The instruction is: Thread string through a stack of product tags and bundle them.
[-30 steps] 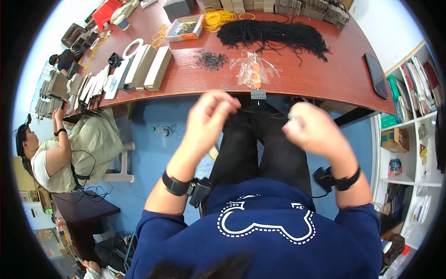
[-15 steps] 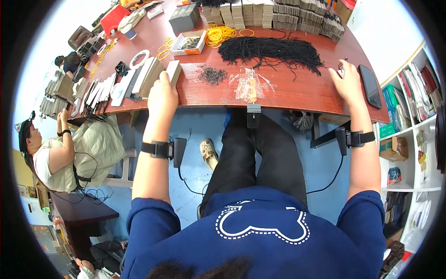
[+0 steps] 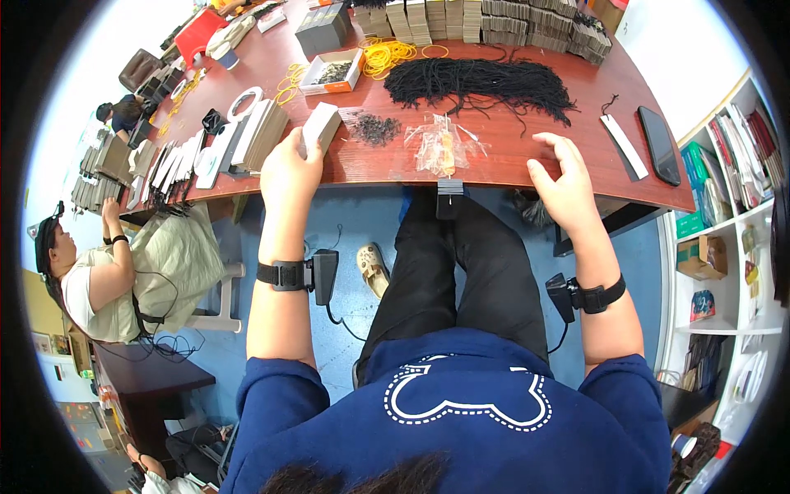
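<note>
The white stack (image 3: 322,123) is left of the clear plastic packet (image 3: 424,150), beyond a scatter of small black bits (image 3: 375,129). Its pieces look like stiff card: each probably light, smooth enough to slide on its neighbours, and apt to crease if bent. The long edges near one end seem the safest hold. The person's left hand (image 3: 292,169) is at the stack's near end; whether it pinches anything cannot be told. The right hand (image 3: 562,177), right of the packet, is empty, its thumb and fingers apart. Farther right of the packet lies a white strip (image 3: 624,146) with a black cord (image 3: 610,103) (limp, by its look) at its far end, near a phone (image 3: 658,146). The packet rests on a reddish-brown table (image 3: 362,169), with a bundle of black cords (image 3: 481,86) beyond it. White shelves (image 3: 708,328) stand well to its right; a co-worker (image 3: 99,280) sits well to its left.
</note>
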Tool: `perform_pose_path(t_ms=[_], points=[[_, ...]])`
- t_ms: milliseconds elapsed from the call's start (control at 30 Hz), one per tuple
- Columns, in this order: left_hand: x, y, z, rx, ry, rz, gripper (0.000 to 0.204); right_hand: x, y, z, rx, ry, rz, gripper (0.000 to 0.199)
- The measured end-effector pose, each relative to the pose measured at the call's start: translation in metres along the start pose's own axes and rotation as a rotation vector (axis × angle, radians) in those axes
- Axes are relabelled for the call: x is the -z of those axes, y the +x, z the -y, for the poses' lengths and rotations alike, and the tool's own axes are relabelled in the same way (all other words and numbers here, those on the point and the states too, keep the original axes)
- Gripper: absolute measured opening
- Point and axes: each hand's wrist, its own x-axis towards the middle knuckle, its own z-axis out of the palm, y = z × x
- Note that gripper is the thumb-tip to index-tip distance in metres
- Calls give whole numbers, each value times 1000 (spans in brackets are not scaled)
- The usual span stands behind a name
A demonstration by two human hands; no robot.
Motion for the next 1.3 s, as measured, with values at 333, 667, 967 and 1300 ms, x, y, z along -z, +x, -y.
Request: perform_pose_path(t_ms=[333, 667, 967, 1300], points=[[13, -2, 0, 24, -259, -241, 36, -16, -8, 5, 29, 43, -174, 21], [14, -120, -102, 186, -1296, 864, 19, -65, -55, 57, -222, 693, 231, 15], [7, -16, -27, -393, 192, -432, 36, -71, -56, 34, -118, 238, 301, 22], [-16, 11, 22, -86, 217, -8, 50, -72, -56, 41, -14, 47, 312, 22]])
